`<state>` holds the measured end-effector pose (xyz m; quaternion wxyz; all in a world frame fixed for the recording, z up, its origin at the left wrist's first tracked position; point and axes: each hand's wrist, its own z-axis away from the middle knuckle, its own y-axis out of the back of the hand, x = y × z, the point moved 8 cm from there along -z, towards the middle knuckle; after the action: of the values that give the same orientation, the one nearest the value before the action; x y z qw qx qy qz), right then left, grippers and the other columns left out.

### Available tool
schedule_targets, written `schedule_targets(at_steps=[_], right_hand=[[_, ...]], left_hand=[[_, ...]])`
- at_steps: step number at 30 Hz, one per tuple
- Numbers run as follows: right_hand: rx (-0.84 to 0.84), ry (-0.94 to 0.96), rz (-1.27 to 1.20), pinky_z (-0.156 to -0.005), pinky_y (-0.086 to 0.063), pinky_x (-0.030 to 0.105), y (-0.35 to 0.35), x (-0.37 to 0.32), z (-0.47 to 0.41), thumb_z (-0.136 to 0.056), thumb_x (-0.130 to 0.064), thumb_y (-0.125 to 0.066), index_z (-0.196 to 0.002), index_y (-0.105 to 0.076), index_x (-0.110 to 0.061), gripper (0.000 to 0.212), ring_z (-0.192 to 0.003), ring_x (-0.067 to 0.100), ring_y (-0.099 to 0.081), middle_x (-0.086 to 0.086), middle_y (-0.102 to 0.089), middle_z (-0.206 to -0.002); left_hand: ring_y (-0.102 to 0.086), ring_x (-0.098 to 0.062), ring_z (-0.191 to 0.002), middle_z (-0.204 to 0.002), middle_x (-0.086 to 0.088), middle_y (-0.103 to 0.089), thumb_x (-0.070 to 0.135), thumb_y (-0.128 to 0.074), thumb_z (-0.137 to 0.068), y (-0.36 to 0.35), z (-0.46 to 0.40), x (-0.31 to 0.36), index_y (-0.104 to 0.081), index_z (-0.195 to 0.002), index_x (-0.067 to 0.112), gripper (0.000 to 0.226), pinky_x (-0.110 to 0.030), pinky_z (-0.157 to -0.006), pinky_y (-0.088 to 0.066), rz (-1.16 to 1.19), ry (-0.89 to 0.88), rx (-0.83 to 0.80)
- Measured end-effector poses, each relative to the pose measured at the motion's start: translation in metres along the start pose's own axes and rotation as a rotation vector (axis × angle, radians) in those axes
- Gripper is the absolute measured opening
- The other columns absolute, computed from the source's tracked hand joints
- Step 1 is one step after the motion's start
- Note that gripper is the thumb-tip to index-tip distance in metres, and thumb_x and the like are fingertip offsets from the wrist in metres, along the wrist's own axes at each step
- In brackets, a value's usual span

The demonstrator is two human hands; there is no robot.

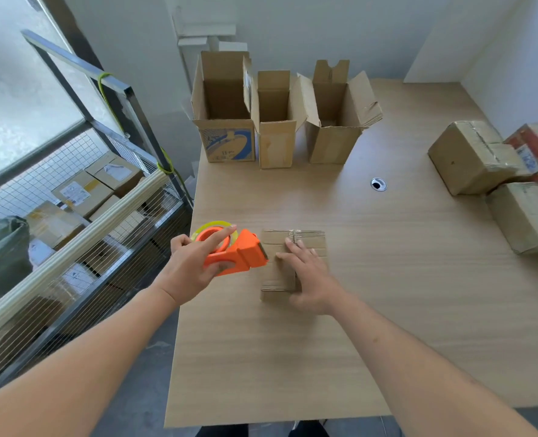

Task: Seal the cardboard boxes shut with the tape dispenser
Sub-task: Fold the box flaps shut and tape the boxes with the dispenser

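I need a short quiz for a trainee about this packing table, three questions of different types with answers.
1. True or false: the left hand grips the orange plastic tape dispenser.
2. How many open, upright cardboard boxes stand at the far edge of the wooden table?
3. The right hand rests on: A) a sealed parcel, B) the small closed cardboard box, C) the metal cart.

Key: 1 true; 2 three; 3 B.

Left hand [192, 266] grips the orange tape dispenser [234, 252] (blade touching) beside the closed box [280, 272] under the right hand [308, 279].
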<state>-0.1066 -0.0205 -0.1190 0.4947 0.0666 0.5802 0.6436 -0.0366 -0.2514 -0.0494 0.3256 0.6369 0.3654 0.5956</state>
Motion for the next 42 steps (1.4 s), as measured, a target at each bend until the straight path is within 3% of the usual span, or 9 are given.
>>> schedule_targets(at_steps=[2,4,7,15,19,25,31,37,42], right_hand=[[0.02,-0.048,-0.312,-0.127,-0.001,0.032,0.009,-0.001,0.01,-0.081,-0.017,-0.064,-0.153,-0.039,-0.025,0.077,-0.154,0.007,-0.003,-0.011,-0.017,-0.166],[0.13,-0.136,-0.712,-0.122,-0.024,0.027,0.025,0.0,0.014,-0.088,-0.005,-0.053,-0.143,-0.051,-0.027,0.06,-0.147,0.007,-0.033,-0.006,-0.043,-0.156],[0.293,-0.138,-0.913,-0.11,-0.045,0.028,0.046,0.0,0.018,-0.096,0.003,-0.048,-0.13,-0.061,-0.026,0.047,-0.123,0.007,-0.06,-0.001,-0.065,-0.132],[0.225,-0.062,-0.973,-0.094,-0.058,0.041,0.071,-0.018,0.03,-0.101,-0.014,-0.063,-0.127,-0.067,-0.028,0.03,-0.108,0.015,-0.067,-0.007,-0.067,-0.127],[0.315,-0.041,-1.012,-0.084,-0.063,0.04,0.084,-0.021,0.039,-0.095,-0.013,-0.072,-0.117,-0.074,-0.016,0.023,-0.097,0.028,-0.073,0.008,-0.074,-0.108],[0.402,-0.014,-0.933,-0.071,-0.064,0.041,0.096,-0.021,0.049,-0.101,-0.004,-0.056,-0.123,-0.069,-0.024,0.032,-0.085,0.032,-0.073,0.019,-0.068,-0.099],[0.405,-0.102,-0.994,-0.069,-0.062,0.04,0.093,-0.016,0.059,-0.096,0.003,-0.048,-0.091,-0.072,-0.006,0.026,-0.071,0.026,-0.069,0.018,-0.069,-0.082],[0.236,-0.146,-1.202,-0.068,-0.06,0.037,0.076,-0.012,0.067,-0.098,-0.013,-0.063,-0.101,-0.071,0.0,0.016,-0.072,0.025,-0.07,0.015,-0.068,-0.081],[0.275,-0.137,-1.075,-0.07,-0.063,0.039,0.065,-0.005,0.072,-0.087,-0.004,-0.079,-0.112,-0.071,-0.013,0.028,-0.073,0.026,-0.074,0.014,-0.074,-0.079]], left_hand=[[-0.044,0.002,-0.095,-0.107,0.014,-0.065,0.047,-0.057,-0.095,-0.003,0.002,0.008,-0.027,-0.152,0.05,0.064,-0.04,-0.104,-0.024,0.028,-0.023,-0.004],[-0.047,0.004,-0.097,-0.107,0.018,-0.061,0.033,-0.065,-0.097,-0.007,0.003,0.017,-0.029,-0.152,0.05,0.068,-0.041,-0.109,-0.025,0.042,-0.066,-0.006],[-0.052,-0.005,-0.101,-0.108,0.02,-0.061,0.027,-0.058,-0.098,-0.011,0.004,0.035,-0.031,-0.155,0.045,0.066,-0.043,-0.109,-0.03,0.02,-0.16,-0.024],[-0.055,-0.02,-0.086,-0.096,0.017,-0.057,0.038,-0.044,-0.101,-0.007,0.006,0.084,-0.03,-0.156,0.044,0.057,-0.05,-0.099,-0.041,-0.047,-0.315,-0.025],[-0.058,-0.021,-0.088,-0.101,0.014,-0.062,0.038,-0.045,-0.101,-0.003,0.006,0.097,-0.031,-0.156,0.041,0.057,-0.052,-0.101,-0.041,-0.055,-0.315,-0.041],[-0.059,-0.019,-0.094,-0.103,0.012,-0.064,0.033,-0.052,-0.099,0.0,0.01,0.107,-0.032,-0.156,0.041,0.061,-0.052,-0.105,-0.039,-0.061,-0.295,-0.051],[-0.061,-0.019,-0.109,-0.118,0.009,-0.067,0.025,-0.061,-0.098,0.003,0.017,0.121,-0.032,-0.155,0.045,0.066,-0.047,-0.108,-0.037,0.017,-0.297,-0.071],[-0.057,-0.016,-0.114,-0.125,0.007,-0.065,0.029,-0.053,-0.098,0.002,0.026,0.125,-0.026,-0.153,0.054,0.066,-0.041,-0.112,-0.032,0.03,-0.266,-0.148],[-0.052,-0.011,-0.113,-0.13,0.019,-0.056,0.027,-0.056,-0.1,-0.005,0.037,0.123,-0.02,-0.15,0.063,0.071,-0.035,-0.11,-0.033,0.036,-0.249,-0.207]])
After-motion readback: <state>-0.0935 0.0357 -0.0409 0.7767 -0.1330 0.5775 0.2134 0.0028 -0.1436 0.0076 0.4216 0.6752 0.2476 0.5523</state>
